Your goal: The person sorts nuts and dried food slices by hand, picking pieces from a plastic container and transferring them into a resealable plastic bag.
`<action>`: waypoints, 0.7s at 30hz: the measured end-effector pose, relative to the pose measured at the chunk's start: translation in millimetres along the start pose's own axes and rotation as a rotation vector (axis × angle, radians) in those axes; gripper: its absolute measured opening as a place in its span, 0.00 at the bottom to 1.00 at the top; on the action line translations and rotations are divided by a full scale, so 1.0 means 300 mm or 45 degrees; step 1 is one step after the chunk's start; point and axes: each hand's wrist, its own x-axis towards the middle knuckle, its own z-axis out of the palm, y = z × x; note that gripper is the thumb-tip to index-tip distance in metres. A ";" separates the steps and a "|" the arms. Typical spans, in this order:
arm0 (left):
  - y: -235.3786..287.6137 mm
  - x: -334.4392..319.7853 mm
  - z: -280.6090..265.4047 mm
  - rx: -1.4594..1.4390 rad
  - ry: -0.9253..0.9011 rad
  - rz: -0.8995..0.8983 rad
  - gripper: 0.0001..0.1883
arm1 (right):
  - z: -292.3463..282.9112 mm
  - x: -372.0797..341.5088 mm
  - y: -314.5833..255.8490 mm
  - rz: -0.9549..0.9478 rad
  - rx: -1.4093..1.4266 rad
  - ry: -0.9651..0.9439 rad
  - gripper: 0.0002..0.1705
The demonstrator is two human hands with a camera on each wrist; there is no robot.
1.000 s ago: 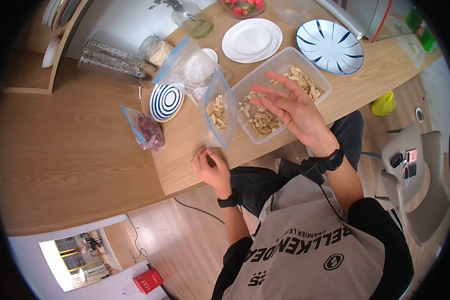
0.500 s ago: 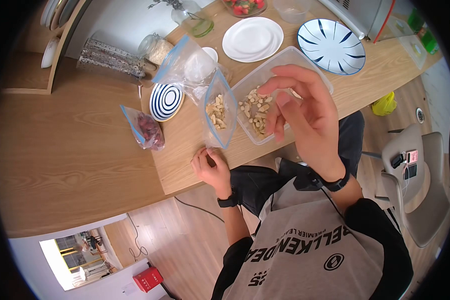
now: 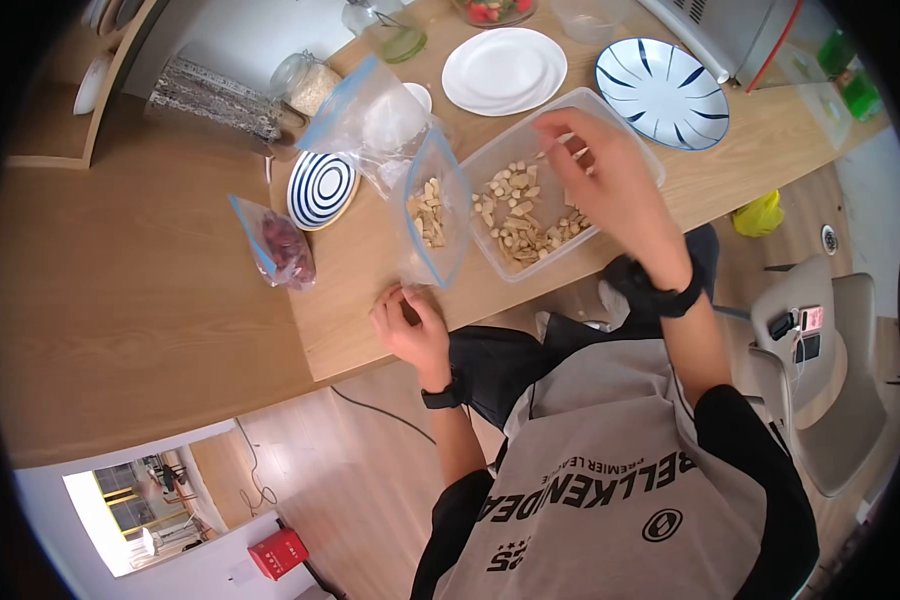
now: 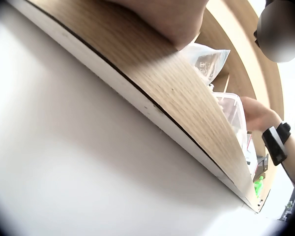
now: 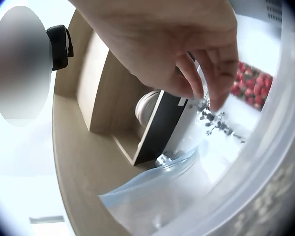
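Observation:
My right hand (image 3: 615,185) is over the clear plastic container (image 3: 558,187), its fingers loosely bent downward. In the right wrist view nothing shows between those fingers (image 5: 219,81). Pale, dried-looking sliced pieces (image 3: 515,235) lie spread in the container, partly hidden by the hand. To its left a blue-edged zip bag (image 3: 448,255) stands with its mouth wide, more of the same pieces inside. My left hand (image 3: 413,330) rests at the table's front edge just below this bag, fingers loosely curled around nothing. A second zip bag (image 3: 355,120) stands behind the first.
Farther back are white plates (image 3: 500,70), a blue-lined plate (image 3: 660,95) and a jar of grains (image 3: 308,85). On the left lie a blue-ringed plate (image 3: 322,190) and a zip bag of dark red pieces (image 3: 288,250). A chair (image 3: 820,390) stands at right.
My right hand rose toward the camera from above the container with fingers spread, then lowered back over it, fingers now bent downward. The left hand stays at the table edge; the view shifted slightly.

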 end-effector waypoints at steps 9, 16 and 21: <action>0.005 0.004 -0.005 0.016 -0.004 0.006 0.07 | -0.123 0.113 0.200 -0.204 -0.849 -0.744 0.19; 0.004 0.006 -0.003 0.029 0.001 0.018 0.07 | -0.114 0.179 0.211 -0.162 -1.028 -1.164 0.28; 0.007 0.008 -0.005 0.034 -0.002 0.016 0.07 | -0.069 0.166 0.274 -0.114 -0.794 -1.298 0.22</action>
